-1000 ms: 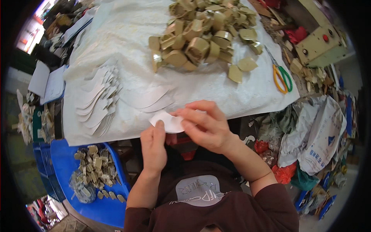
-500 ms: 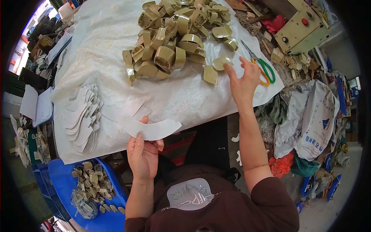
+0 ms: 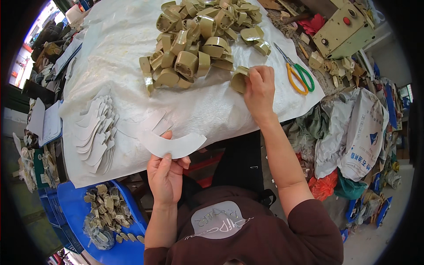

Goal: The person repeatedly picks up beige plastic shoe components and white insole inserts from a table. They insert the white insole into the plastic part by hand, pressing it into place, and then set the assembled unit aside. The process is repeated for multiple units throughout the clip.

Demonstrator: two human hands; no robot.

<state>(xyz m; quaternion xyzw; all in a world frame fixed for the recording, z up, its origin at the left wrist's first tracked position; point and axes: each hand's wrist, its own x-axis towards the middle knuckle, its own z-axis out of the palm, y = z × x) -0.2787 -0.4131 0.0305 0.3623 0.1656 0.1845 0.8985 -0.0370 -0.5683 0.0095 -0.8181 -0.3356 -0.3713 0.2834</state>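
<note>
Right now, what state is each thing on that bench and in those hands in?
Left hand: pinching a white curved paper piece, held flat.
Right hand: gripping one olive curved shell at the pile's edge.
Olive shell pile: heaped loosely on the white sheet.
White cutouts: fanned in an overlapping stack.
Scissors: lying closed, untouched.
Blue tub: holding finished bits.

Dark maroon short-sleeved top, grey rounded patch on the chest. Forearms bare. Left hand (image 3: 165,176) and right hand (image 3: 260,88) ungloved.
</note>
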